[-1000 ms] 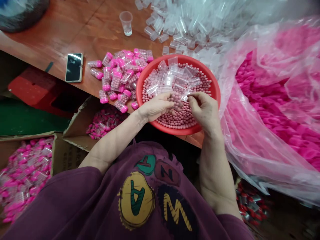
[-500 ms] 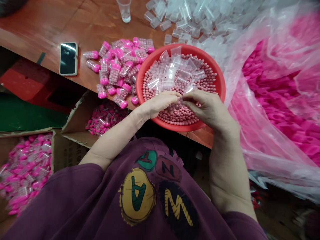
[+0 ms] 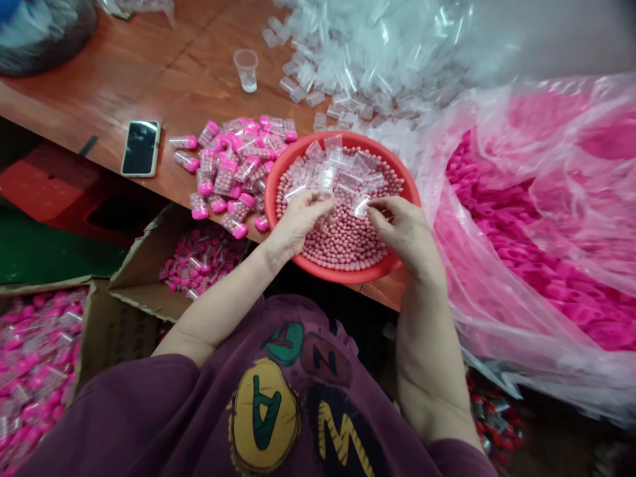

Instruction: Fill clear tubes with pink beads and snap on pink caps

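A red plastic basin holds small pink beads and, heaped on top, several clear plastic containers. Over the left part of the basin, my left hand has its fingers curled in; what lies in them, if anything, is hidden. My right hand is above the basin's right side, thumb and forefinger pinched at the end of a clear plastic container. Left of the basin lies a pile of bead-filled clear bottles with pink caps.
A phone and a clear cup are on the table. Behind the basin is a large heap of clear containers. A plastic bag of pink caps stands right. Cardboard boxes of filled bottles sit lower left.
My hands, close together over the basin before, have moved apart. The right hand is now at a clear container, the left hand further left. The whole view has shifted, so the table appears lower.
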A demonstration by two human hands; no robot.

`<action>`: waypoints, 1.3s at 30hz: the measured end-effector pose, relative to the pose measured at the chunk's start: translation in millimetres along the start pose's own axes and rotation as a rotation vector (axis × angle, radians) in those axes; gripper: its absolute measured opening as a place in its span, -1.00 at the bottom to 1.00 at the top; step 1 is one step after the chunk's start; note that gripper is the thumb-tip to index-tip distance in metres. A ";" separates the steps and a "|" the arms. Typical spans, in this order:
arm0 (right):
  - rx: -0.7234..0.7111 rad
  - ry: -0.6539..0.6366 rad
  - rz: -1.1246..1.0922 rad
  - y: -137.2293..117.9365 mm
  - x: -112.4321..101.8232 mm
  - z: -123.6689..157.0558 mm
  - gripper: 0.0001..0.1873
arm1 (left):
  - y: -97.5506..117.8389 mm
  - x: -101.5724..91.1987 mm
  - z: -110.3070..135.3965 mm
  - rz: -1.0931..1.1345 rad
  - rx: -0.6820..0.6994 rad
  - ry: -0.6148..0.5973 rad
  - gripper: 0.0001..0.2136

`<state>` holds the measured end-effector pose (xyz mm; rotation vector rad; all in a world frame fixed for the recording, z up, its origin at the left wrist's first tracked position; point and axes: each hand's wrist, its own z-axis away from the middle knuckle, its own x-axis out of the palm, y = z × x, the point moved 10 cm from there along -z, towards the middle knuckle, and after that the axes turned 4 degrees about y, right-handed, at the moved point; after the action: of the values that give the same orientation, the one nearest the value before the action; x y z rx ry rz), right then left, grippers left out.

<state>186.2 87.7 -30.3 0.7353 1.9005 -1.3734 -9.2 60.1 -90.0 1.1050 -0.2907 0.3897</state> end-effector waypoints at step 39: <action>-0.266 -0.124 0.036 15.4 41.8 -53.7 -0.51 | -6.3 -28.3 -3.0 0.130 0.100 0.217 -0.70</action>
<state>162.0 145.9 -60.2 0.5377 1.9130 -1.0899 -31.6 55.9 -108.1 1.1333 -0.1529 0.6410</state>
